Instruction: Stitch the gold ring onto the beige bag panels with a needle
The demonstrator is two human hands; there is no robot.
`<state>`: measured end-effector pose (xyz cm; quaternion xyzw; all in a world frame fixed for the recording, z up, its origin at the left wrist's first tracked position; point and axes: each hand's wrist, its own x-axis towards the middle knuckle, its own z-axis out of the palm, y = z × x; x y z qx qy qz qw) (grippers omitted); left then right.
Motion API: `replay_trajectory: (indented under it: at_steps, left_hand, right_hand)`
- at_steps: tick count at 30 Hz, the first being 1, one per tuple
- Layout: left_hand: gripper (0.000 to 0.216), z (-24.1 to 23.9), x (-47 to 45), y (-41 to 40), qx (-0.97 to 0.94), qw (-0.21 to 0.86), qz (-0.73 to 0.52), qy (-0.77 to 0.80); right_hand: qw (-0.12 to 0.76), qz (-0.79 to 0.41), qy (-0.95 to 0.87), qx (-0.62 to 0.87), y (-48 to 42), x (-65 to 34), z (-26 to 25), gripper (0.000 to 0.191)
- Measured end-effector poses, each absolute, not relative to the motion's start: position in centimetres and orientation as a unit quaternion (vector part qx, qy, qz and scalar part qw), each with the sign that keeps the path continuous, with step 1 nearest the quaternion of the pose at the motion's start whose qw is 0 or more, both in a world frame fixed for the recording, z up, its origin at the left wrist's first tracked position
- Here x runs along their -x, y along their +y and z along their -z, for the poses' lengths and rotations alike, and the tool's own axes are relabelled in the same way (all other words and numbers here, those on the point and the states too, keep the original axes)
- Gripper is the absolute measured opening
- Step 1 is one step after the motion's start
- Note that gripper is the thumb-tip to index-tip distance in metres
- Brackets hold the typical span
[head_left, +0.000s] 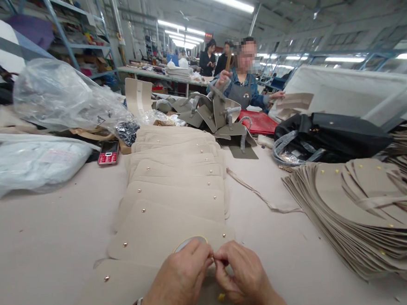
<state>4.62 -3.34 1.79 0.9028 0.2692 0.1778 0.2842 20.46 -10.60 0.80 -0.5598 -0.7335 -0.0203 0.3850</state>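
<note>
Both of my hands meet at the bottom middle over the nearest beige leather panel [122, 281]. My left hand [179, 282] and my right hand [245, 275] are closed, fingertips pinched together on something tiny that I cannot make out. A round lid or tin [190, 241] shows just behind my left fingers. A small yellow bit [221, 297] lies under my right hand. A row of overlapping beige panels with brass studs [178, 191] runs away from me up the table.
A fanned stack of beige pieces [353, 207] lies right. A black bag [331, 136], grey pieces [218, 119], a red tray [259, 123], a red phone [108, 153] and plastic bags [56, 95] lie beyond. A person [243, 82] works opposite; two more stand behind.
</note>
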Motion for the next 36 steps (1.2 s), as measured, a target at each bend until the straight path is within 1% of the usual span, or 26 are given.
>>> replay_trajectory:
  at_steps: [2, 3, 4, 7, 9, 11, 14, 17, 20, 25, 31, 33, 36]
  left_hand:
    - [0.021, -1.8, -5.0, -3.0, -0.911, 0.259, -0.178, 0.269]
    - [0.021, -1.8, -5.2, -2.9, -0.915, 0.244, -0.184, 0.264]
    - [0.022, -2.0, -5.4, -2.8, -0.918, 0.227, -0.197, 0.258]
    - [0.023, -2.7, -6.1, -3.2, -0.925, 0.181, -0.248, 0.222]
    - [0.024, -3.3, -6.6, -3.5, -0.927, 0.169, -0.279, 0.186]
    - [0.022, -3.5, -6.8, -3.4, -0.930, 0.156, -0.283, 0.176]
    - [0.016, -2.7, -6.7, -2.4, -0.943, 0.125, -0.201, 0.234]
    - [0.010, -1.2, -6.3, -1.4, -0.953, 0.110, -0.091, 0.266]
    - [0.007, -0.4, -6.1, -1.0, -0.958, 0.109, -0.051, 0.259]
    - [0.006, -0.3, -6.2, -1.1, -0.957, 0.123, -0.058, 0.256]
    - [0.005, -0.3, -6.0, -1.0, -0.954, 0.132, -0.064, 0.260]
    - [0.006, -0.3, -5.8, -1.0, -0.951, 0.135, -0.066, 0.269]
    - [0.008, -0.5, -5.4, -0.9, -0.947, 0.142, -0.058, 0.283]
  right_hand:
    - [0.397, 0.016, -0.720, 0.569, -10.4, -20.4, -1.1, 0.020]
    - [0.408, -0.005, -0.702, 0.584, -10.3, -20.4, -1.3, 0.019]
    - [0.420, -0.045, -0.673, 0.607, -10.1, -20.4, -1.4, 0.017]
    - [0.447, -0.220, -0.519, 0.694, -9.3, -21.2, -1.3, 0.014]
    - [0.456, -0.320, -0.410, 0.722, -8.8, -22.3, -0.9, 0.022]
    - [0.453, -0.396, -0.345, 0.720, -8.5, -23.7, -0.3, 0.031]
    - [0.431, -0.468, -0.317, 0.704, -8.5, -25.2, 0.2, 0.040]
    - [0.420, -0.475, -0.316, 0.706, -8.5, -25.7, 0.2, 0.043]
    - [0.402, -0.468, -0.321, 0.719, -8.2, -25.5, 0.1, 0.038]
    - [0.340, -0.446, -0.362, 0.745, -7.6, -25.1, 0.1, 0.026]
    - [0.245, -0.333, -0.491, 0.766, -7.1, -25.0, -0.2, 0.022]
    - [0.232, -0.315, -0.519, 0.760, -7.2, -25.1, -0.3, 0.016]
    - [0.239, -0.295, -0.527, 0.760, -7.9, -25.6, -0.4, 0.020]
